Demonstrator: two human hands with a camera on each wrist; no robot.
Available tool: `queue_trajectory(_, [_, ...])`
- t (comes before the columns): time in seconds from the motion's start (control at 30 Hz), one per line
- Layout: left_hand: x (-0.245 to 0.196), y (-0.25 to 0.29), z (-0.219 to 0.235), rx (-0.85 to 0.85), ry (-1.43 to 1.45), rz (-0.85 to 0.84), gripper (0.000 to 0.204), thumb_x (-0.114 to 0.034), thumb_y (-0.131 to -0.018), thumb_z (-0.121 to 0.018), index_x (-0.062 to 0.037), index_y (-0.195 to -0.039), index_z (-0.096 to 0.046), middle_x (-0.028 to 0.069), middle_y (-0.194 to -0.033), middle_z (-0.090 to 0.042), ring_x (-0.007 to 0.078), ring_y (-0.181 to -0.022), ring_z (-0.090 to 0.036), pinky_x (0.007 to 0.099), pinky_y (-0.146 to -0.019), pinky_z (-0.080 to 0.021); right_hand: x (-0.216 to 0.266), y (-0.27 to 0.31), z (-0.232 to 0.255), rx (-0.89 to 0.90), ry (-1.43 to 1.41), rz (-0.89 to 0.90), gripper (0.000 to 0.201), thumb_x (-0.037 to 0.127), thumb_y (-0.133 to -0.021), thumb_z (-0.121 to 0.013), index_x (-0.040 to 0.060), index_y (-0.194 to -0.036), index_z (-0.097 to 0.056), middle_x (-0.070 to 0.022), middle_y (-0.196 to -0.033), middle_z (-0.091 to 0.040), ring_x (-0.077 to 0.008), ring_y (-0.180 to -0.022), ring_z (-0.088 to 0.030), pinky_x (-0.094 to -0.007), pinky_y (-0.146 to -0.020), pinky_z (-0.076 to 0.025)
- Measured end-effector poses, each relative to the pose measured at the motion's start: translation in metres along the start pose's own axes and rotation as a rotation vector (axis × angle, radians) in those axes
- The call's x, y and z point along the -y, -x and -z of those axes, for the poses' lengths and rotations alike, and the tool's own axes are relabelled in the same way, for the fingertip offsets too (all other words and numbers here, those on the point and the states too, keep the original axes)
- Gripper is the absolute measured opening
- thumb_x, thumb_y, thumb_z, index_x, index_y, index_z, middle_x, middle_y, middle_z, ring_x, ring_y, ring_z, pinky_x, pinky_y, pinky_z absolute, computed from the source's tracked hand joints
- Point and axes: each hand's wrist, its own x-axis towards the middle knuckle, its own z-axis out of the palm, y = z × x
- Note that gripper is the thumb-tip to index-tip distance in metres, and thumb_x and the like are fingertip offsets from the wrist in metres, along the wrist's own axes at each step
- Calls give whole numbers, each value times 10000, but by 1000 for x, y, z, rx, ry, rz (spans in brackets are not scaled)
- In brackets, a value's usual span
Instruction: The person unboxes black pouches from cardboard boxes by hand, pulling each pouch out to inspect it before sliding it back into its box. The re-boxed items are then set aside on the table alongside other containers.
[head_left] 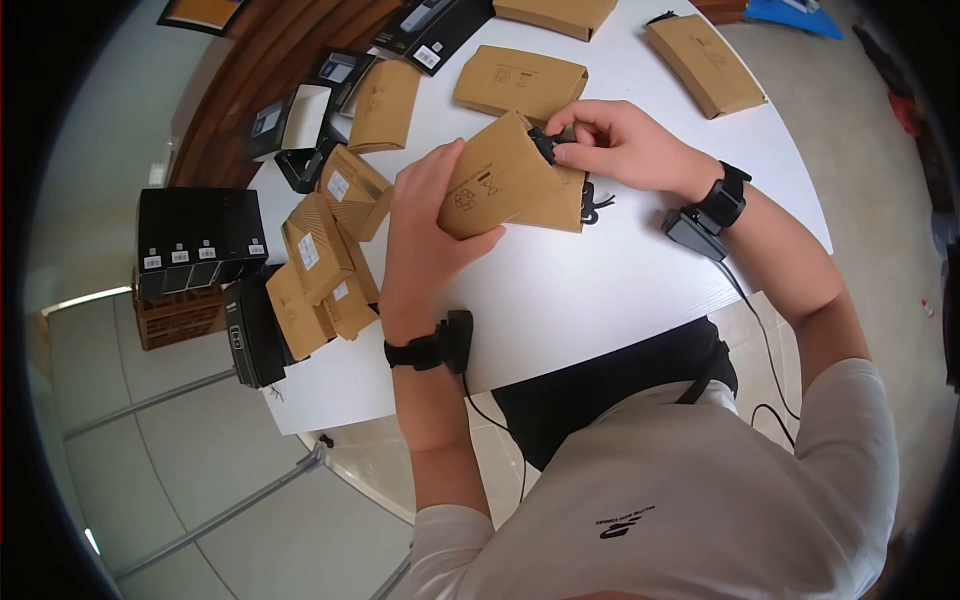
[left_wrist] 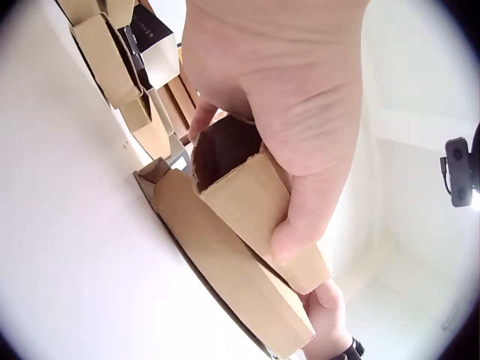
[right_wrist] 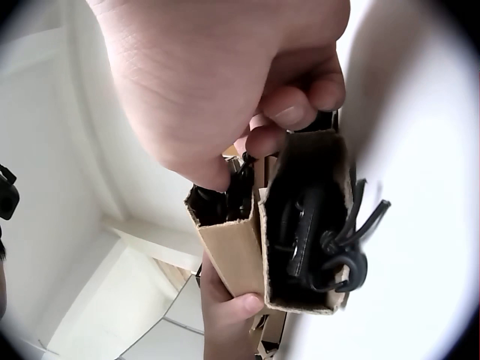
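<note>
My left hand (head_left: 425, 215) grips a small brown cardboard box (head_left: 488, 185) with printed recycling marks, thumb on one side and fingers on the other. At the box's far open end, my right hand (head_left: 635, 148) pinches a black item (head_left: 546, 145) between thumb and fingers. In the right wrist view, black cord-like parts (right_wrist: 238, 187) show inside that opening under the thumb. A second cardboard box (right_wrist: 266, 247) lies directly beneath on the table, its end open, with black cable loops (right_wrist: 349, 259) poking out. The held box's near end is open and dark inside in the left wrist view.
More brown boxes (head_left: 520, 82) lie on the white table (head_left: 600, 300), one at the far right (head_left: 705, 65). Opened cardboard sleeves (head_left: 318, 250) pile up at left. Black boxes (head_left: 200, 235) stand beyond the left edge. Wrist-camera cables (head_left: 750, 300) hang off the front.
</note>
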Motion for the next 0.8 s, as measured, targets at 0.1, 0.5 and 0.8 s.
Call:
queue_trajectory(0.1, [4, 2, 1, -6, 5, 8, 815, -101, -588, -851, -59, -1342, -544, 109, -1321, -572, 338, -1215, -506, 443, -1017, -442, -8, -3, 1, 22, 18, -7, 127, 114, -950, -629, 19, -1035, -637, 78, -659, -418, -24, -627, -385, -216, -580, -358])
queue_trajectory(0.5, [12, 3, -4, -56, 27, -7, 789, -85, -600, -846, -59, -1327, -541, 128, -1330, -554, 311, -1224, -536, 403, -1028, -450, -8, -3, 20, -216, -230, 15, 157, 203, -964, -608, 49, -972, -640, 32, -910, -654, -21, -782, -532, -200, -690, -428])
queue_trajectory(0.8, [13, 4, -4, -62, 17, -101, 774, -180, -625, -847, -76, -1323, -529, 151, -1353, -541, 364, -1245, -487, 458, -1056, -385, -32, -12, 10, -43, -369, 93, 422, 162, -941, -688, -21, -1302, -569, 72, -799, -557, -28, -769, -498, -198, -763, -428])
